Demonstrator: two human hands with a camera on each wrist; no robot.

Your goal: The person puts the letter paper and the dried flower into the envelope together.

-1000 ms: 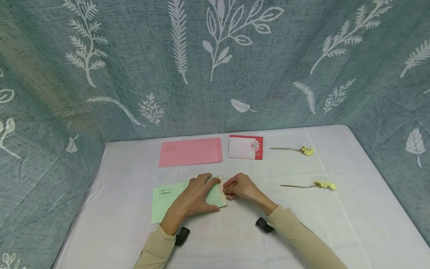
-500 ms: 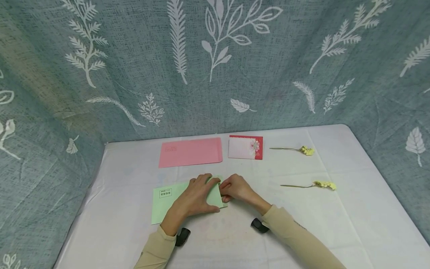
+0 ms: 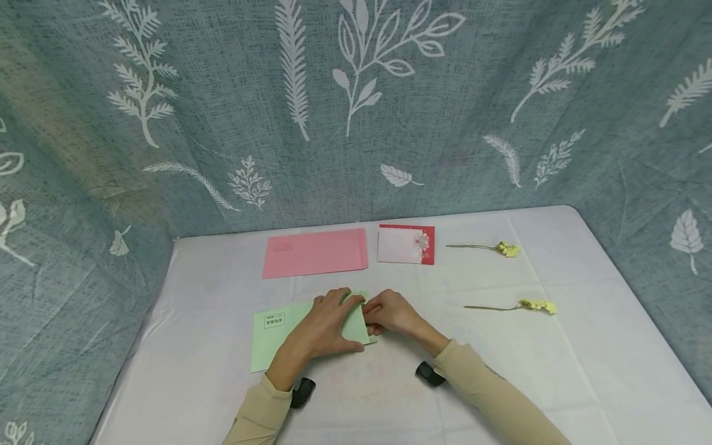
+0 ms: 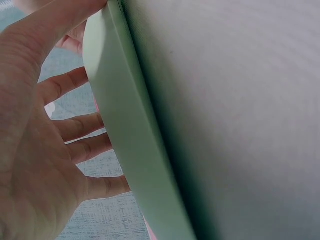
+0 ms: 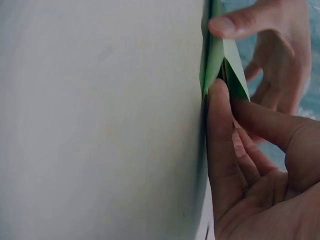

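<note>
We see a green envelope [image 3: 278,342] lying on the white-covered worktop [image 3: 601,352], in front of the person, with a small printed box [image 3: 274,321] at its left end and its mouth at the right. The left hand [image 3: 321,322] arches over it and holds it across its width, thumb at the near edge and spread fingers at the far edge; from the left wrist we see those fingers standing apart from one another. The right hand [image 3: 396,314] is at the mouth, its leading fingertips tucked between the parted green layers, which we see most clearly from the right wrist; we cannot tell whether they pinch anything there, as the tips are hidden. Beyond the hands, we find a pink envelope [image 3: 315,253] lying flat, and just to its right a red-and-white floral card [image 3: 400,245]. Farther right lie two yellow flowers [image 3: 538,306], one nearer to us than the other, both with stems pointing left. Tan sleeves [image 3: 500,389] cover both forearms, and black devices [image 3: 430,374] show under the wrists. Behind the worktop we see a blue-green curtain [image 3: 222,111] patterned with white leaves.
</note>
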